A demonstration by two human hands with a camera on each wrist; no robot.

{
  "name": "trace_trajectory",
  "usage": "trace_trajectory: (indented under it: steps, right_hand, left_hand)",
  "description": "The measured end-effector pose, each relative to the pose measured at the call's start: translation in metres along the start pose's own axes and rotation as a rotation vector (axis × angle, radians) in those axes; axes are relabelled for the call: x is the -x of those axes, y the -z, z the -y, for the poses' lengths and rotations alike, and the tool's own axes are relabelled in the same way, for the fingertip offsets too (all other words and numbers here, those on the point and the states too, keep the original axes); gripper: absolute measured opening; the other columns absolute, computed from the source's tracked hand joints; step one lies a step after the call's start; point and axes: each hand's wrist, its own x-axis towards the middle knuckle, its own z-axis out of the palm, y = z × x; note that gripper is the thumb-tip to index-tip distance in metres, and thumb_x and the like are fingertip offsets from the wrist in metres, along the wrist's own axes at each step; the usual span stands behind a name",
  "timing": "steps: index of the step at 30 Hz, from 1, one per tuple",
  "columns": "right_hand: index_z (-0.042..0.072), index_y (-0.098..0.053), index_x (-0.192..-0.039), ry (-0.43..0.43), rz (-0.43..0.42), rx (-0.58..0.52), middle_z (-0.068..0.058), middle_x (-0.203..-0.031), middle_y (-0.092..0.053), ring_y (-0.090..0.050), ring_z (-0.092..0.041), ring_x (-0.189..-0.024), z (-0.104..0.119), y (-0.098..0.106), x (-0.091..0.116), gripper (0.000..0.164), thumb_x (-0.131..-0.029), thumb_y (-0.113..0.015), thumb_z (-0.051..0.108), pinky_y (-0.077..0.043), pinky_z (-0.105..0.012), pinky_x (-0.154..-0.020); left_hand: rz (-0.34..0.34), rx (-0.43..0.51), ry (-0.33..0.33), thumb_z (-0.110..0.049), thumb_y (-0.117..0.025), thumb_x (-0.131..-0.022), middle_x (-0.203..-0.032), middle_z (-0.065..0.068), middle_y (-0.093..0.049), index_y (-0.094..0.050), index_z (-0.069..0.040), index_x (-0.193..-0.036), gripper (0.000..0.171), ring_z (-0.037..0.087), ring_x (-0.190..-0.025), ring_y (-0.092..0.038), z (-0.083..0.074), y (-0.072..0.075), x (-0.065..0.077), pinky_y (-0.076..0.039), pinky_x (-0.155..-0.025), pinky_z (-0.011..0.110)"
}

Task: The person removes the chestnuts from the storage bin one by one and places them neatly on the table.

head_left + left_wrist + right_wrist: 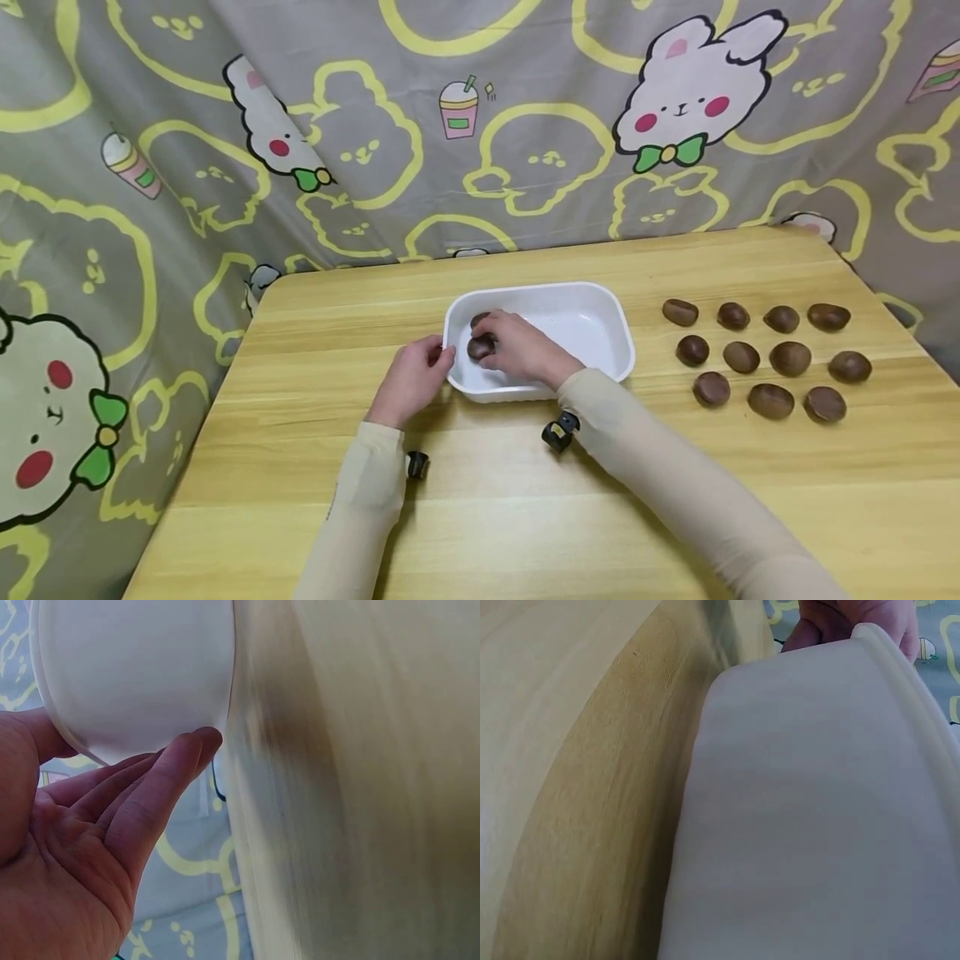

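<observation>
A white plastic tray [592, 333] sits on the table. My left hand [412, 379] grips its left end, the thumb at the rim and the fingers along the outer wall, as the left wrist view shows up close on the tray wall [142, 675]. Inside the tray's left part, my right hand [525, 346] holds a dark brown chestnut [480, 347] between thumb and fingers. Just behind it lies another chestnut [478, 318], partly covered by the fingers. In the right wrist view the tray's side [817, 802] hides the right hand, and the left hand [855, 619] shows at the far end.
To the tray's right, several chestnuts [791, 358] are laid out in three rows on the wooden table [480, 517]. A patterned grey curtain [420, 167] hangs behind the table. Small black devices [558, 432] are worn at both wrists.
</observation>
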Motion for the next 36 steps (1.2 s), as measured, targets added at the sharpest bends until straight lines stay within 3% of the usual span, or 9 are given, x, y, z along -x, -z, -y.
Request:
trace_trajectory:
  steps: [12,18,23,36]
  right_hand:
    - [0.004,-0.064,-0.112,-0.074,-0.008,-0.039,-0.008,-0.112,-0.059,-0.054,-0.022,-0.106,0.0009,-0.0064,-0.0086,0.034,-0.082,-0.078,0.012,-0.04,-0.035,-0.097]
    - [0.006,-0.06,-0.105,-0.065,0.0,-0.056,-0.004,-0.103,-0.061,-0.056,-0.021,-0.099,-0.0003,-0.007,-0.0089,0.03,-0.082,-0.078,0.007,-0.043,-0.035,-0.091]
    - [0.003,-0.063,-0.109,-0.047,0.013,-0.063,-0.004,-0.097,-0.062,-0.058,-0.02,-0.093,-0.0014,-0.0052,-0.0089,0.032,-0.081,-0.078,0.004,-0.045,-0.033,-0.087]
    - [0.008,-0.067,-0.104,-0.104,0.063,-0.165,-0.002,-0.098,-0.065,-0.059,-0.019,-0.094,-0.0046,-0.0018,-0.0049,0.026,-0.08,-0.076,0.001,-0.045,-0.034,-0.089]
  left_hand:
    - [-0.008,0.001,0.003,-0.023,-0.052,-0.102,-0.103,0.008,-0.069,-0.066,-0.002,-0.122,0.033,0.02,-0.089,-0.062,0.0027,0.003,0.0021,-0.05,-0.079,0.037]
    - [-0.002,0.001,-0.002,-0.022,-0.052,-0.102,-0.104,0.009,-0.069,-0.065,-0.001,-0.123,0.033,0.02,-0.09,-0.062,0.0024,0.0019,0.0015,-0.051,-0.079,0.037]
    - [-0.002,-0.003,0.011,-0.022,-0.051,-0.102,-0.103,0.009,-0.069,-0.065,-0.002,-0.124,0.032,0.02,-0.088,-0.061,0.0008,0.001,0.0007,-0.051,-0.078,0.037]
    - [0.001,-0.023,0.013,-0.022,-0.051,-0.101,-0.098,0.007,-0.068,-0.066,-0.002,-0.12,0.031,0.02,-0.084,-0.059,0.0001,-0.0004,-0.0013,-0.05,-0.076,0.036]
